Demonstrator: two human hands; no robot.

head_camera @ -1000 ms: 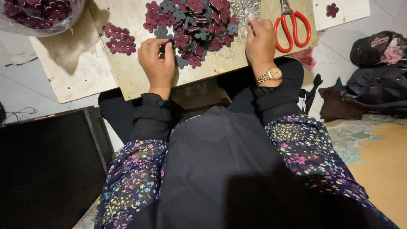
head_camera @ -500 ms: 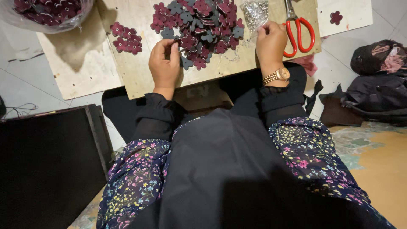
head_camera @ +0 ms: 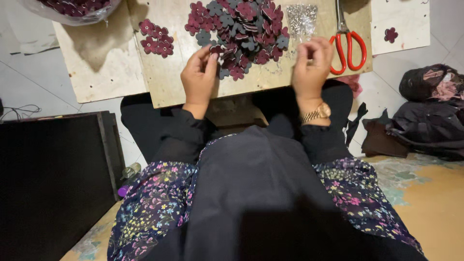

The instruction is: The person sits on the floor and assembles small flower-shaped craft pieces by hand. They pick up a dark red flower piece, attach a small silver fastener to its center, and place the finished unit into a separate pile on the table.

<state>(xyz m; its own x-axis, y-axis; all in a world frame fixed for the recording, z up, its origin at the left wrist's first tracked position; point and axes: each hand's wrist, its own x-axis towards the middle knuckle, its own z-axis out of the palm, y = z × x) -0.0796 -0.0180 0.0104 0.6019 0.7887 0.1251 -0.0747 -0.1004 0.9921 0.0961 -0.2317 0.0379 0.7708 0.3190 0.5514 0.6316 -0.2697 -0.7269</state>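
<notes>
Maroon flower (head_camera: 216, 49) — left hand (head_camera: 199, 77) pinching

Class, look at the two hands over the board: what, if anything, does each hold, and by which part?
The left hand pinches a dark red flower piece by its edge. The right hand has its fingers curled together, but anything in its grip is too small to tell.

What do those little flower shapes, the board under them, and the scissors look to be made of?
The flower shapes look like felt or thin leather: flat, matte, maroon and grey, with clean-cut edges. The board seems to be pale raw plywood, unvarnished and scuffed. The scissors have glossy red handles, probably plastic, and dull grey metal blades. The left hand touches the pile's edge.
</notes>
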